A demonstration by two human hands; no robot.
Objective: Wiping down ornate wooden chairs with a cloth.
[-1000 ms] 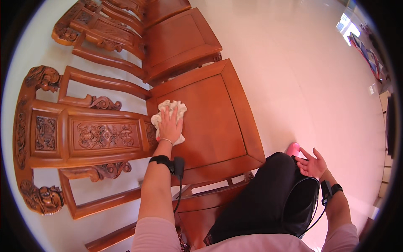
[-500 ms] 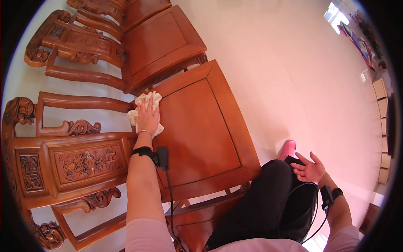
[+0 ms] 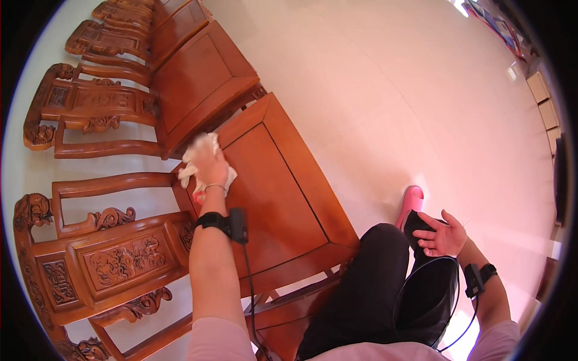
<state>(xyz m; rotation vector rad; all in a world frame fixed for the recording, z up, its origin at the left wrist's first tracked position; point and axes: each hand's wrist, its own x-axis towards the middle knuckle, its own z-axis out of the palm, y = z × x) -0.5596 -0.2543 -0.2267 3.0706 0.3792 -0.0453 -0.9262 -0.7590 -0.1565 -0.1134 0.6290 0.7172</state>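
At the back left corner of a brown wooden chair seat (image 3: 274, 198), my left hand (image 3: 212, 167) presses on a crumpled cream cloth (image 3: 188, 172). Its fingers are smeared by motion, and cloth shows on both sides of them. A small patch of red shows at the cloth's lower edge. The chair's carved backrest (image 3: 123, 262) lies to the left of my forearm. My right hand (image 3: 444, 236) is over by my knee, palm up, fingers apart, holding nothing.
More carved wooden chairs (image 3: 205, 78) run in a row toward the far left. My black-trousered leg (image 3: 367, 283) and a pink shoe (image 3: 412, 201) are on the right, above a pale glossy floor (image 3: 337, 90). A black cable (image 3: 251, 301) hangs from my left wrist strap.
My view has shifted, bringing more of the far chairs in. My left hand and the cloth remain at the seat's back corner, fingers now blurred. The right hand keeps its open pose.
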